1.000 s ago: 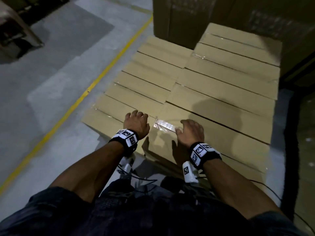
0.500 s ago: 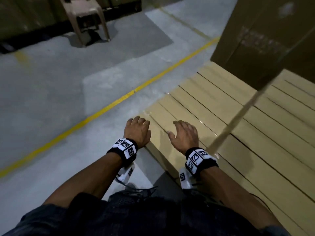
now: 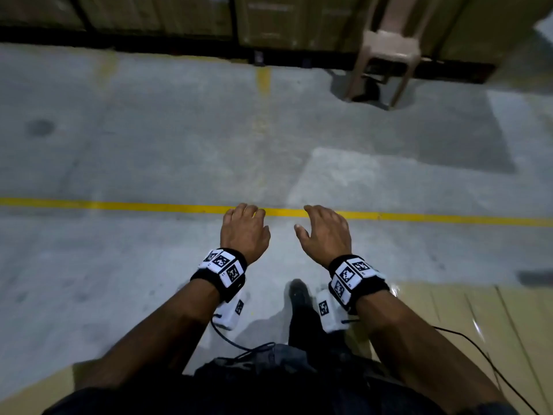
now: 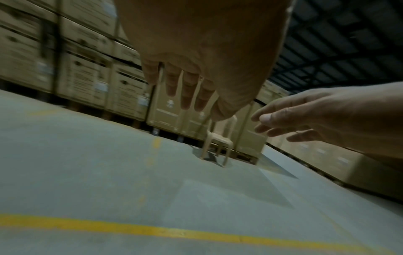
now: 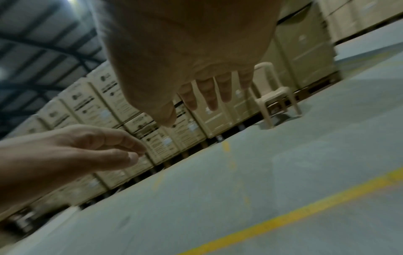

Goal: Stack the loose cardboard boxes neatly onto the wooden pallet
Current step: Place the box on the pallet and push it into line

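Two hands out in front, palms down, over bare concrete floor (image 3: 149, 151): left hand (image 3: 244, 232) and right hand (image 3: 326, 233) side by side, a gap between them, neither touching anything. Fingers (image 4: 189, 89) of the left loosely curled downward, empty; fingers (image 5: 207, 93) of the right the same, slightly spread, thumb out to the side, holding nothing. Flat cardboard boxes (image 3: 466, 324) low at the right edge of the head view, behind the right forearm, well apart from both sets of fingertips and nearer the body than the hands. No pallet wood to be made out beneath them. Yellow floor line (image 3: 119, 205) crossing just under the fingertips in the head view. Beige plastic chair (image 3: 386, 52) farther off, standing against tall stacked cartons (image 4: 87, 77) along the far wall. Black wristbands with white marker tiles (image 3: 223, 266) on both wrists, thin cables trailing back toward the body.
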A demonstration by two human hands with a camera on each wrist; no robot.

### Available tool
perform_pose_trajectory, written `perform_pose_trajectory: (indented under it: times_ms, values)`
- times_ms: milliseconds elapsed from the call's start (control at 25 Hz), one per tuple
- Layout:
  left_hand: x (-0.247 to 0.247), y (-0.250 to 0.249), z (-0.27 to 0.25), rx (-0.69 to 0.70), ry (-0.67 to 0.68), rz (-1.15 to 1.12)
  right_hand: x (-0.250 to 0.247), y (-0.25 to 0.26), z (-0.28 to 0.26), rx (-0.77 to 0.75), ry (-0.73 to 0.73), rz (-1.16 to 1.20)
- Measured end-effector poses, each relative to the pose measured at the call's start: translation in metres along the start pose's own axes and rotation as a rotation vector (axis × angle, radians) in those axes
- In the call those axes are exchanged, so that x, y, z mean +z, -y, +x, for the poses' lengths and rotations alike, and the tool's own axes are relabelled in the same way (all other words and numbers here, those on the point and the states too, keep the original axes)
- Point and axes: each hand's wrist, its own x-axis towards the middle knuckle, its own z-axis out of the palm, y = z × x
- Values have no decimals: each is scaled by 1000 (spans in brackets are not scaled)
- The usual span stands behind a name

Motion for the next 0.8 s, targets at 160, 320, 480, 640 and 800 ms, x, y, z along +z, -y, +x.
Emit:
perform_pose_trajectory:
  times_ms: [160, 320, 480, 640, 800]
  values:
    - [-10, 73, 42, -313, -86, 5, 17, 57, 116, -260, 72, -33]
    - [-34, 133, 82, -603, -135, -30, 19, 121, 222, -524, 180, -84]
    - [-59, 184, 90, -821, -197, -18, 22, 195, 291, -787, 248, -132]
    - [-72, 227, 69, -1087, -202, -31, 44, 279, 320, -1024, 295, -136]
    - [-71, 281, 39, -1305, -281, -67, 84, 373, 327, -1216, 375, -158]
